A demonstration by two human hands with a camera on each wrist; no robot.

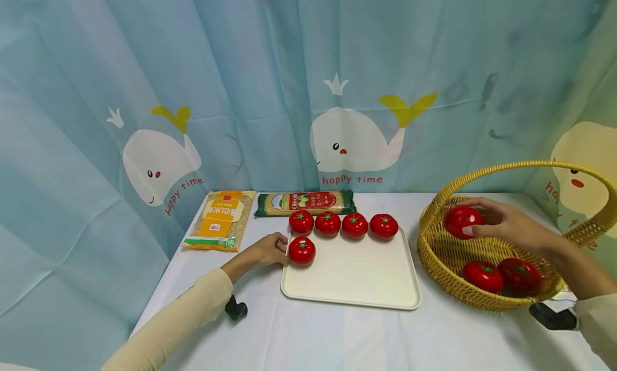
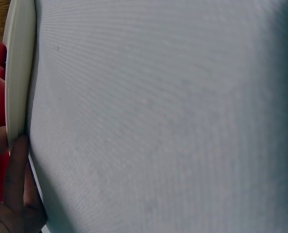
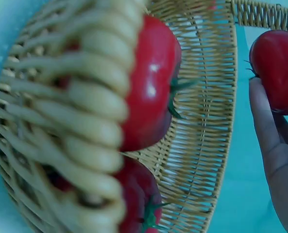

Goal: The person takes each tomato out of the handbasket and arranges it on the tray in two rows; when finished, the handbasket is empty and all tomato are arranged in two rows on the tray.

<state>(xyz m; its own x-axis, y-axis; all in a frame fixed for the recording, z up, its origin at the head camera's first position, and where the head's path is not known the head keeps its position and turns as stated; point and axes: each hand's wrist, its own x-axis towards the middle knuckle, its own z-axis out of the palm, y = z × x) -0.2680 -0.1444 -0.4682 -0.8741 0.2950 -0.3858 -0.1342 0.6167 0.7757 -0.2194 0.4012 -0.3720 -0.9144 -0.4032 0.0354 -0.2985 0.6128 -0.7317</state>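
Note:
My right hand [image 1: 506, 226] grips a red tomato [image 1: 464, 221] over the wicker basket [image 1: 436, 272]. In the right wrist view this tomato [image 3: 279, 73] shows beyond the basket rim, held in the fingers. Two more tomatoes, one of them [image 1: 483, 276] in front, lie inside the basket. My left hand [image 1: 268, 250] pinches the left edge of the cream tray [image 1: 356, 277]; in the left wrist view the thumb is over the rim [image 2: 20, 82] and a finger against its outside. Several tomatoes line the tray's back edge, and one tomato [image 1: 301, 251] sits in front, near the left hand.
A pack of noodles [image 1: 306, 202] lies behind the tray. To the left is a yellow-labelled bag of grain [image 1: 222, 221]. The basket's tall handle [image 1: 525, 165] arches above the right forearm. A blue curtain [image 1: 270, 92] with whales hangs behind the white-covered table [image 1: 318, 333].

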